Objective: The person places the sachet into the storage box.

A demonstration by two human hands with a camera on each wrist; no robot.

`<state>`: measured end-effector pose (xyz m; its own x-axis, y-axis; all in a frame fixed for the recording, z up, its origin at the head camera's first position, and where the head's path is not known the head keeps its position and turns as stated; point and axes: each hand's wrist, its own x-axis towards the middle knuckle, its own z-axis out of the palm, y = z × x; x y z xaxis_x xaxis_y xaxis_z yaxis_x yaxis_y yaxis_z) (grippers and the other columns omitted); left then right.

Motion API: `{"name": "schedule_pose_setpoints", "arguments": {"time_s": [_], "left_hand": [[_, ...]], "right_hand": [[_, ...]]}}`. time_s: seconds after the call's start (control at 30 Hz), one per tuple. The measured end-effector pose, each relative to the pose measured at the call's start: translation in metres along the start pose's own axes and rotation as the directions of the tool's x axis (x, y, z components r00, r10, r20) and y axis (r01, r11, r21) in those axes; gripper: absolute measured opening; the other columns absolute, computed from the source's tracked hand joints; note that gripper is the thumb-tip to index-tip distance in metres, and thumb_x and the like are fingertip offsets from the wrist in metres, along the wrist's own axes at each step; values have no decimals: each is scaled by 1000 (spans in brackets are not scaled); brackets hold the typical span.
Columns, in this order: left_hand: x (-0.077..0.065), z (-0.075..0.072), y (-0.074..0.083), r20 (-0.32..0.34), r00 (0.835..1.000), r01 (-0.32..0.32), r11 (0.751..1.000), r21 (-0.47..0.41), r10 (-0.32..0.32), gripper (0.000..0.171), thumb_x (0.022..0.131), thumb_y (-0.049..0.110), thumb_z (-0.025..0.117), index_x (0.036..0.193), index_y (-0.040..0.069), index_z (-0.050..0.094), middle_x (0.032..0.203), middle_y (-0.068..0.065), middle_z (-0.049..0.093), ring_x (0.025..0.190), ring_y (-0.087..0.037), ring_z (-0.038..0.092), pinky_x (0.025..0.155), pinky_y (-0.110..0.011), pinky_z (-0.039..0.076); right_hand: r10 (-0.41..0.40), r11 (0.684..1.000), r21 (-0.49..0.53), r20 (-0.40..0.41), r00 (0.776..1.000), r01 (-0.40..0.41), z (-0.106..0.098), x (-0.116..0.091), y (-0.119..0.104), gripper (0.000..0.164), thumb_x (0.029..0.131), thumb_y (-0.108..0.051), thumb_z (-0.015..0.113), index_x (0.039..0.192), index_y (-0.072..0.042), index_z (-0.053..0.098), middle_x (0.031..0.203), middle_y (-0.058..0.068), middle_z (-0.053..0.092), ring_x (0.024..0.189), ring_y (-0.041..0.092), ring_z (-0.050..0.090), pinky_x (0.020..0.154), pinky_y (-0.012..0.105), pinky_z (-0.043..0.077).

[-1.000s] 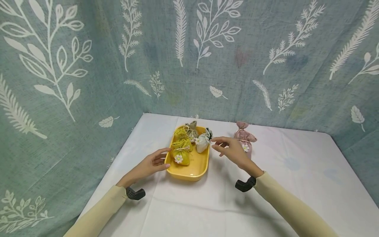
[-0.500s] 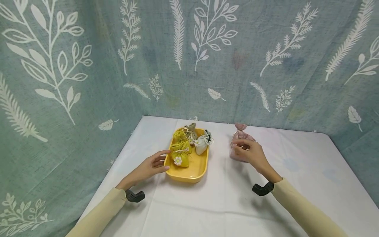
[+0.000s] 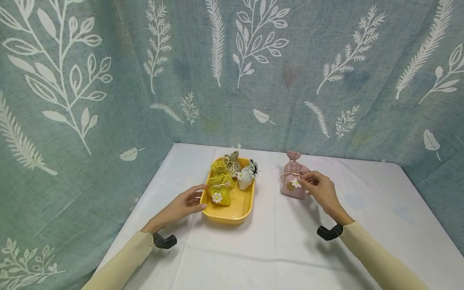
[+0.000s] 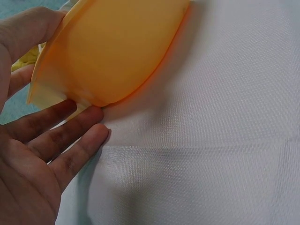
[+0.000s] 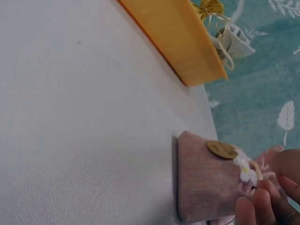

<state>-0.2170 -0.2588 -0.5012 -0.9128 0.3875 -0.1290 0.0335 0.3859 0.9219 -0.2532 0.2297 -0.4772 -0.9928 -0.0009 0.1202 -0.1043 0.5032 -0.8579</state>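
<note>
My left hand [image 3: 186, 202] rests at the left side of a yellow tray [image 3: 232, 221], thumb and index fingertip at its rim. In the left wrist view the other fingers [image 4: 65, 136] lie fairly straight against its outer wall. A pink drawstring pouch [image 3: 293, 191] stands on the table to the right of the tray. With thumb and fingertips my right hand [image 3: 322, 193] pinches it near its tied neck. Close up in the right wrist view, the fingertips are beside a white flower [image 5: 247, 172], and a brown oval tag [image 5: 221, 149] shows on the pink cloth.
Inside the tray are two yellow pouches, one in front [image 3: 222, 196], a brown pouch [image 3: 233, 161] at the back and a white pouch [image 3: 245, 180] leaning on the right rim. A white cloth [image 3: 232, 257] covers the table; a teal leaf-patterned curtain [image 3: 203, 108] stands behind and at the sides.
My right hand has moved right from beside the white pouch to the pink pouch and now pinches it. The left hand stays at the tray.
</note>
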Motion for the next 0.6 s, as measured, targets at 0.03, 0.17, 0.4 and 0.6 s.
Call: {"name": "schedule_pose_setpoints", "arguments": {"time_s": [0.03,0.17,0.4,0.6], "left_hand": [[0,0,0,0,1000,-5,1000,3,5,71,96,31,76,157,31,39,157,-12,44,138,-32,50,114,-49,43],[1,0,-1,5,1000,-19,1000,10,19,71,98,28,74,158,28,38,159,-13,42,138,-34,50,114,-49,43],[1,-1,-1,11,1000,-16,1000,-5,16,71,97,30,76,158,29,39,157,-15,44,137,-33,51,113,-47,44],[1,-1,-1,11,1000,-10,1000,-2,10,72,96,30,76,158,30,38,157,-14,44,137,-32,51,113,-49,44]], "right_hand": [[5,1000,-1,-5,1000,-5,0,0,1,33,98,-32,74,116,-5,67,103,15,68,88,36,68,69,46,63],[34,999,-11,-26,999,-34,-1,2,7,41,96,-36,75,118,-4,64,104,16,66,88,32,67,68,43,63],[87,996,-21,-44,995,-88,0,6,13,53,95,-41,76,123,-2,55,109,17,63,85,28,66,66,37,62],[154,988,-26,0,988,-154,1,10,15,61,95,-44,75,131,-1,53,118,21,60,81,28,67,65,34,61]]}}
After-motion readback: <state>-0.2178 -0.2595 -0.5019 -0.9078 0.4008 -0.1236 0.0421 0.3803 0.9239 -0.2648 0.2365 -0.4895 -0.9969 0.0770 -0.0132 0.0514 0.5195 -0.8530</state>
